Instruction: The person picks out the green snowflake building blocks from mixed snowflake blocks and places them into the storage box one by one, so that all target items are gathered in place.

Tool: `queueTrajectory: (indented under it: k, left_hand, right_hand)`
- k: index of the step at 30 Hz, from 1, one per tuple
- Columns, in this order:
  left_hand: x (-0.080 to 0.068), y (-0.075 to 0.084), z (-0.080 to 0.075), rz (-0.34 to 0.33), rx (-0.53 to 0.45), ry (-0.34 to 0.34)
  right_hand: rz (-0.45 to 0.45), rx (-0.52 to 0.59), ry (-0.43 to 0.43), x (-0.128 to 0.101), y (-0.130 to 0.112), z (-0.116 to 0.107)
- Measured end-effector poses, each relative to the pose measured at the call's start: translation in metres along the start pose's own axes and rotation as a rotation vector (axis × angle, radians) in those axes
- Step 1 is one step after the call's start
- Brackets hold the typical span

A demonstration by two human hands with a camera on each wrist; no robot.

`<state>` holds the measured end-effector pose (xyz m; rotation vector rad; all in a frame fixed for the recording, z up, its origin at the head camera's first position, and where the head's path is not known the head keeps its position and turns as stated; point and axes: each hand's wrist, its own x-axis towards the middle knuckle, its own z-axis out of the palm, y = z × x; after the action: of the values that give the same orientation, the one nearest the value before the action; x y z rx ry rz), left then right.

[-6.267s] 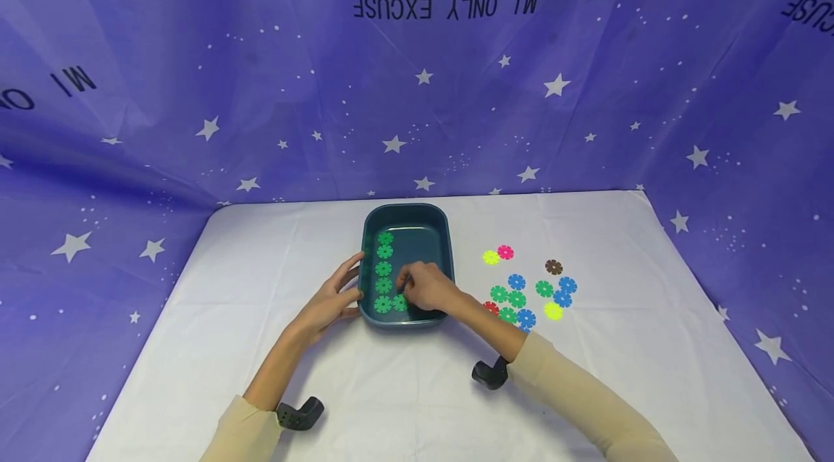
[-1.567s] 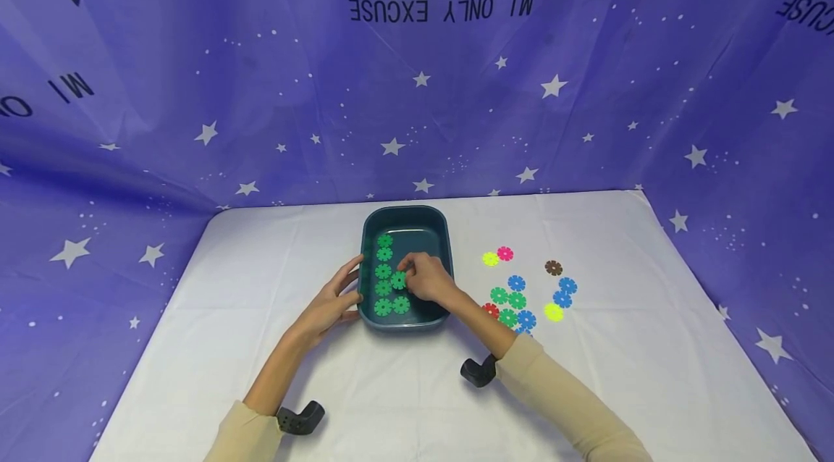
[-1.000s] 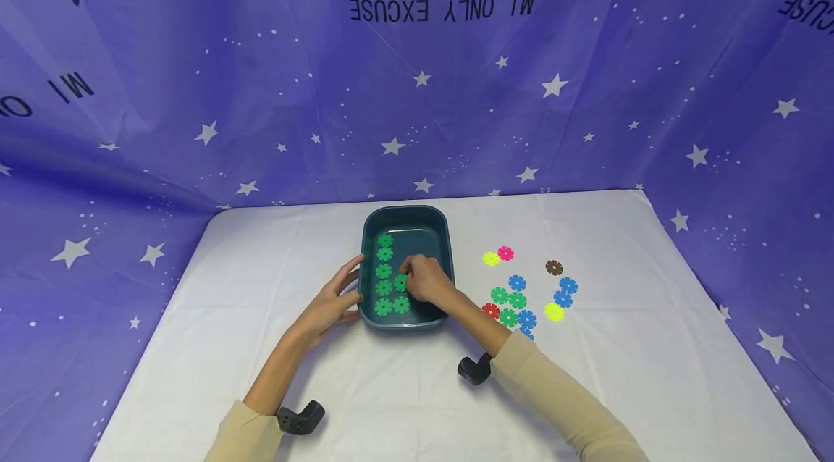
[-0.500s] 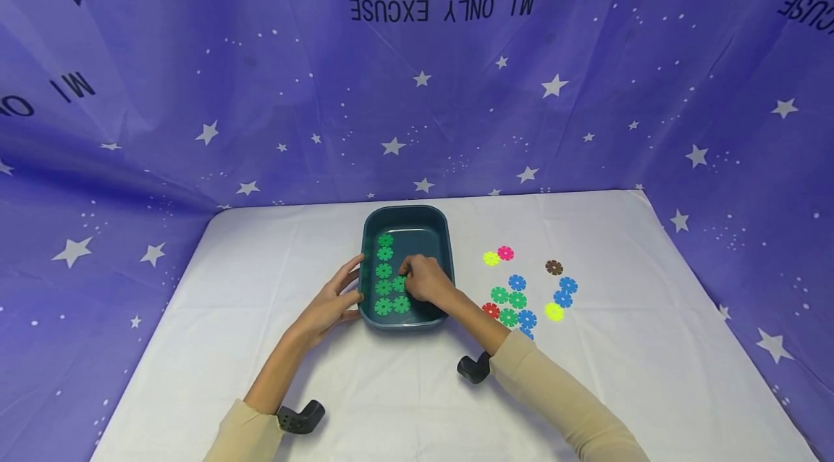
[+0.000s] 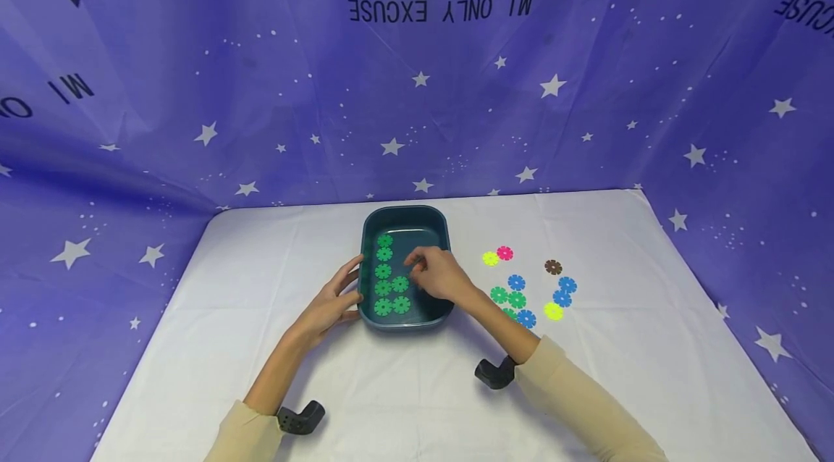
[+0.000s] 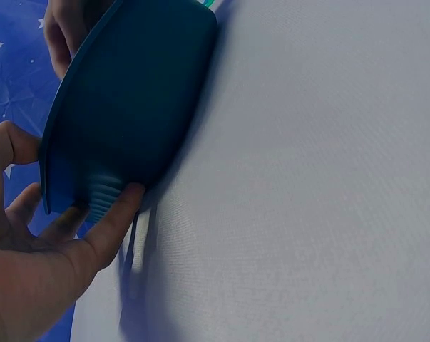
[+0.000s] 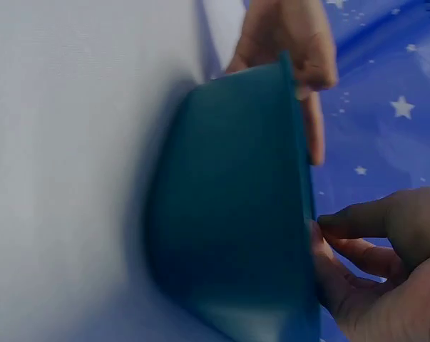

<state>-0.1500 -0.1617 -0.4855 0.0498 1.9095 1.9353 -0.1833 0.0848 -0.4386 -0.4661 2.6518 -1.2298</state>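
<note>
In the head view a dark teal rectangular tub stands on the white table. Several green notched flower-shaped plastic discs lie flat in it, in a column along the left wall with a shorter column beside it at the near end. My left hand touches the tub's left rim and outer wall with spread, mostly straight fingers; the left wrist view has one finger against the wall's base. Over the tub's right half, my right hand hovers with loosely bent fingers. No disc shows between them.
Right of the tub lie loose discs: green, blue, yellow, pink and brown. My right forearm covers part of that group. A purple star-printed cloth rises behind the table.
Over the last seconds a green disc was set down beside the left column. My right hand has just let go of it and moved right, slightly up. The left hand stays at the tub.
</note>
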Motion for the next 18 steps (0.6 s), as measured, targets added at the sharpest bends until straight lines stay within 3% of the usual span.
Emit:
queueTrajectory:
  k: [7, 13, 18]
  left_hand:
    - [0.000, 0.000, 0.000, 0.002, 0.004, -0.010]
    - [0.000, 0.000, 0.000, 0.002, 0.012, 0.000]
    - [0.000, 0.000, -0.001, -0.001, 0.010, 0.002]
  right_hand:
    - [0.056, 0.098, 0.069, -0.028, 0.012, -0.039]
    - [0.066, 0.135, 0.119, -0.054, 0.042, -0.074]
    - [0.071, 0.143, 0.152, -0.072, 0.071, -0.090]
